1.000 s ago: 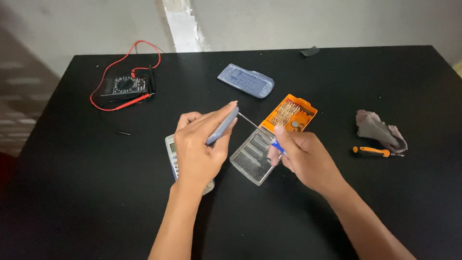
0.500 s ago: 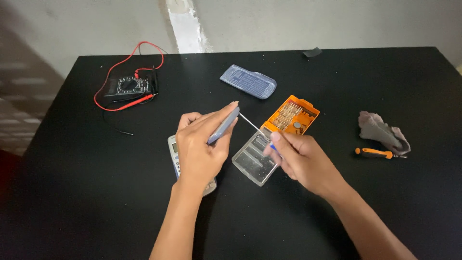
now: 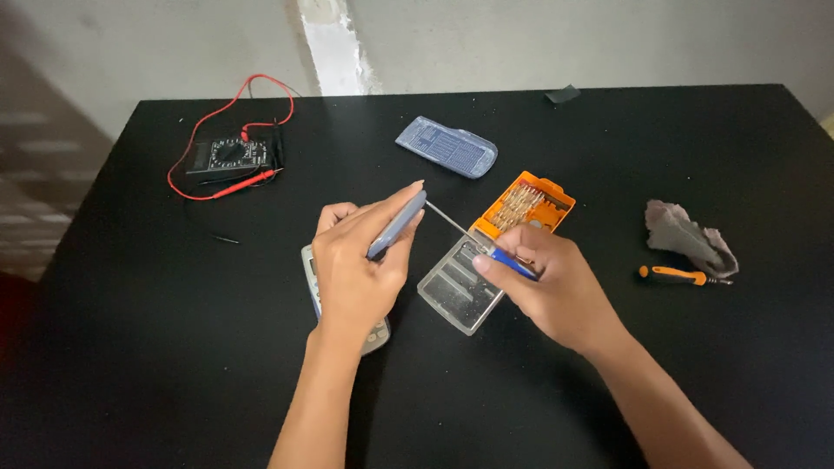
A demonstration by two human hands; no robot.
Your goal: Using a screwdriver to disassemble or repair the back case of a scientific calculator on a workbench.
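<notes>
Multimeter far left, grey rag beside orange screwdriver right

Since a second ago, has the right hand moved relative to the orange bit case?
No. The right hand still sits at the orange bit case's near corner, over the clear lid.

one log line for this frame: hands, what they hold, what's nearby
left hand: grips screwdriver handle | right hand: pinches blue bit | under: clear lid, calculator | near: orange bit case
</notes>
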